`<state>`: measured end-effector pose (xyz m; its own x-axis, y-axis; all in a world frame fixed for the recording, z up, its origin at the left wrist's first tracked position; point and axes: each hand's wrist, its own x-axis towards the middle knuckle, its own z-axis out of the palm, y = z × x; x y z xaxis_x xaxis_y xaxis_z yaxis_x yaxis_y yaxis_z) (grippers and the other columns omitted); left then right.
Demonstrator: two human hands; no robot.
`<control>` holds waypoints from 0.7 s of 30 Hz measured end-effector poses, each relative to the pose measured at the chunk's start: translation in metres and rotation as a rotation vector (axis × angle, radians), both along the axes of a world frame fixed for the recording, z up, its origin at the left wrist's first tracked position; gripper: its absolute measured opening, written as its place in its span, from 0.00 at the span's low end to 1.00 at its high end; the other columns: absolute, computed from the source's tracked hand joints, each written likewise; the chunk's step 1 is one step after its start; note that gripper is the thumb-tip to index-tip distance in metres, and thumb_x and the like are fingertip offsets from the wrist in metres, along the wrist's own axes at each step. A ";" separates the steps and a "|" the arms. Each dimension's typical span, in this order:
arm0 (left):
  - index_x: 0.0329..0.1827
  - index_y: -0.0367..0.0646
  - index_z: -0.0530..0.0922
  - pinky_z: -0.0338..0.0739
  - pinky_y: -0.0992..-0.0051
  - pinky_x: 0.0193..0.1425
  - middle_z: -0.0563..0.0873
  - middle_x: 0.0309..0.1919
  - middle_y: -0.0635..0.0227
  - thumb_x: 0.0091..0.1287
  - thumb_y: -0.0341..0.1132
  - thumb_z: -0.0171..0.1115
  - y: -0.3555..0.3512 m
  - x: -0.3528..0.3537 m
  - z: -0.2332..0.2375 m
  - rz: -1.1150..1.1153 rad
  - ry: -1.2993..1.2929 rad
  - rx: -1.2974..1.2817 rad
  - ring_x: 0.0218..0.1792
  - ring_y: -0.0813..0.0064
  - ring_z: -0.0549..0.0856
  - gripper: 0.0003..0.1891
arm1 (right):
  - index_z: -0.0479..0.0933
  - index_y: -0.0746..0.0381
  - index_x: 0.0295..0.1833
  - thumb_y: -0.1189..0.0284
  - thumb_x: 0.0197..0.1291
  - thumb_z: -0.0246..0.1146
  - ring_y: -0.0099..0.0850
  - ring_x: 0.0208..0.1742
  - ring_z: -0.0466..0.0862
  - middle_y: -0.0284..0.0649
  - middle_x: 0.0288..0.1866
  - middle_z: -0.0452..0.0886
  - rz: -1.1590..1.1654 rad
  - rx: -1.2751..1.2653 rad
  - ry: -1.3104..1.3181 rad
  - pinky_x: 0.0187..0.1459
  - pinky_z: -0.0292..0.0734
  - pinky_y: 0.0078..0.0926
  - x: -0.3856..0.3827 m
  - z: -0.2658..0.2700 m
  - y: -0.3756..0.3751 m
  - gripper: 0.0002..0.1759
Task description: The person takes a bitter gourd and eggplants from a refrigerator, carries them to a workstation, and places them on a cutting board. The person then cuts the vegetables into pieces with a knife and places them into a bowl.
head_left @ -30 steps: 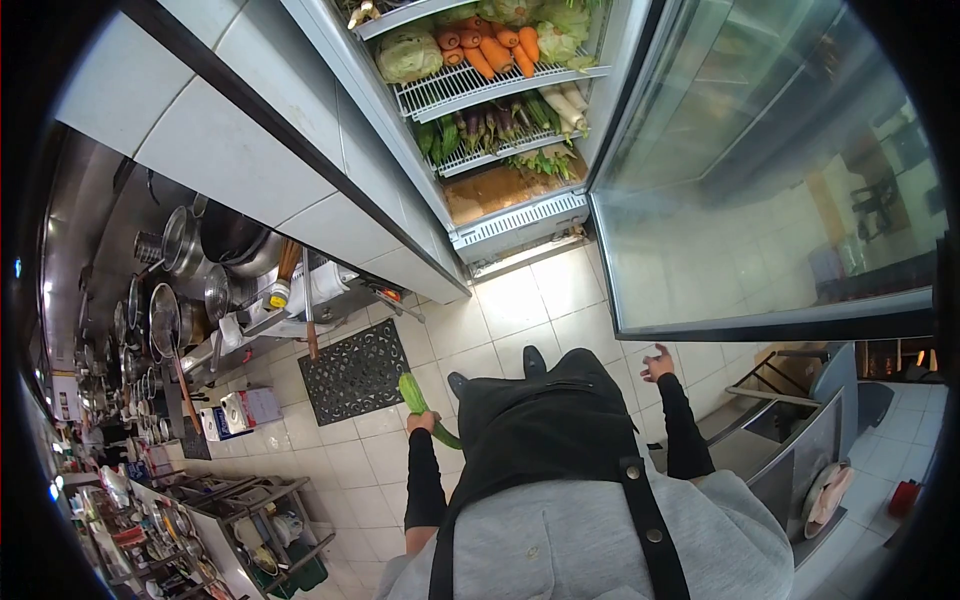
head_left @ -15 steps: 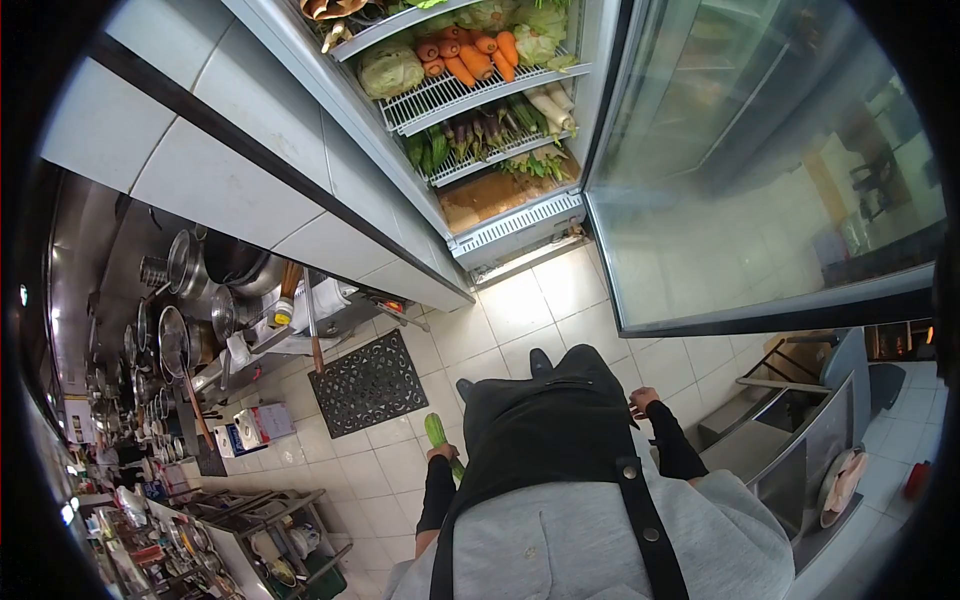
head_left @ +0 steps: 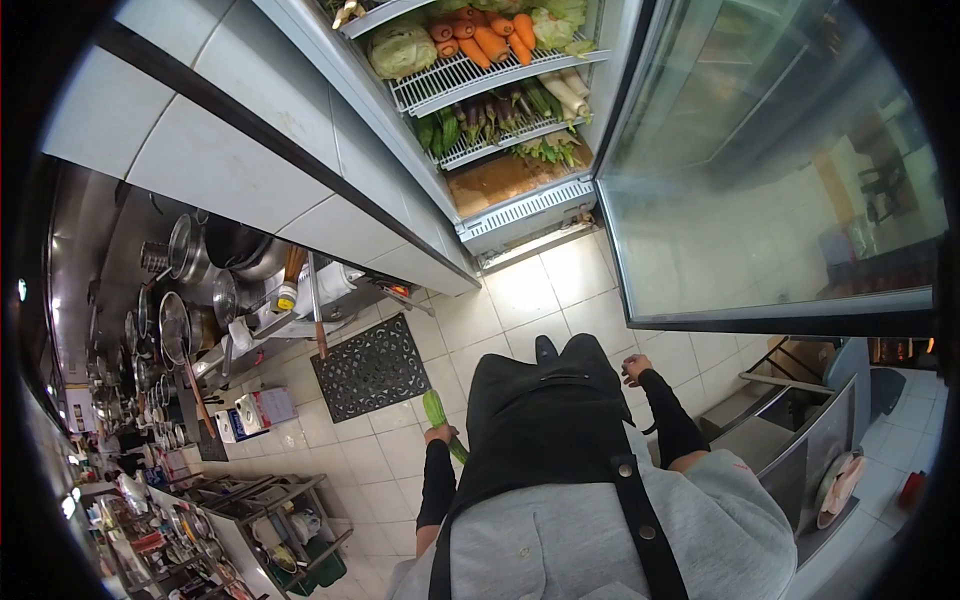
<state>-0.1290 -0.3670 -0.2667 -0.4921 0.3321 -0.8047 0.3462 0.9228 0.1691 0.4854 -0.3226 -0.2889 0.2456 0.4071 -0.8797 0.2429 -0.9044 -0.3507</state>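
My left hand (head_left: 439,433) is closed around the middle of a long pale-green zucchini (head_left: 433,408), held low at my left side above the floor. One end points forward past my fingers and the other shows behind the hand. My right hand (head_left: 634,370) hangs on the other side of my black apron (head_left: 545,420), loosely curled with the fingers apart and nothing visible in it. Ahead stands an upright fridge, its glass door (head_left: 760,200) swung wide to the right. Carrots (head_left: 490,42), a cabbage (head_left: 402,50), eggplants (head_left: 490,118) and white radishes (head_left: 566,97) lie on its shelves.
A black rubber mat (head_left: 370,368) lies on the tiled floor at left. Beyond it, pans and a strainer (head_left: 174,328) crowd a steel cooking counter. A metal rack (head_left: 330,525) stands at lower left, a steel sink unit (head_left: 800,430) at right. A tiled wall (head_left: 230,170) borders the fridge.
The fridge has shifted slightly up and right in view. My right hand has swung a little forward, and the zucchini in my left hand has also moved slightly forward.
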 end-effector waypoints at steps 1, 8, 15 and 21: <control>0.35 0.30 0.87 0.86 0.60 0.51 0.91 0.37 0.50 0.44 0.39 0.79 -0.001 0.001 0.014 0.037 -0.009 0.004 0.41 0.54 0.92 0.21 | 0.80 0.60 0.59 0.70 0.69 0.64 0.36 0.31 0.91 0.45 0.40 0.90 0.004 -0.001 0.008 0.33 0.89 0.41 -0.006 -0.001 0.008 0.15; 0.39 0.24 0.84 0.87 0.58 0.48 0.91 0.38 0.48 0.42 0.35 0.80 -0.016 -0.032 0.011 0.131 0.035 0.094 0.39 0.52 0.92 0.24 | 0.82 0.61 0.58 0.68 0.66 0.67 0.35 0.31 0.92 0.43 0.40 0.91 0.212 0.016 -0.004 0.30 0.89 0.41 -0.062 0.022 0.063 0.17; 0.41 0.26 0.86 0.86 0.60 0.53 0.92 0.39 0.49 0.42 0.39 0.82 0.003 -0.033 0.067 -0.050 -0.084 -0.026 0.41 0.53 0.92 0.27 | 0.80 0.65 0.64 0.55 0.56 0.74 0.52 0.54 0.87 0.56 0.50 0.88 0.662 0.725 -0.425 0.60 0.81 0.46 -0.095 -0.027 0.216 0.35; 0.40 0.32 0.89 0.86 0.63 0.53 0.93 0.38 0.52 0.44 0.45 0.81 0.013 -0.033 0.095 -0.171 -0.179 -0.028 0.43 0.57 0.92 0.26 | 0.66 0.66 0.76 0.57 0.57 0.76 0.58 0.72 0.72 0.61 0.69 0.72 0.387 1.173 -0.389 0.72 0.70 0.47 -0.188 0.112 0.456 0.46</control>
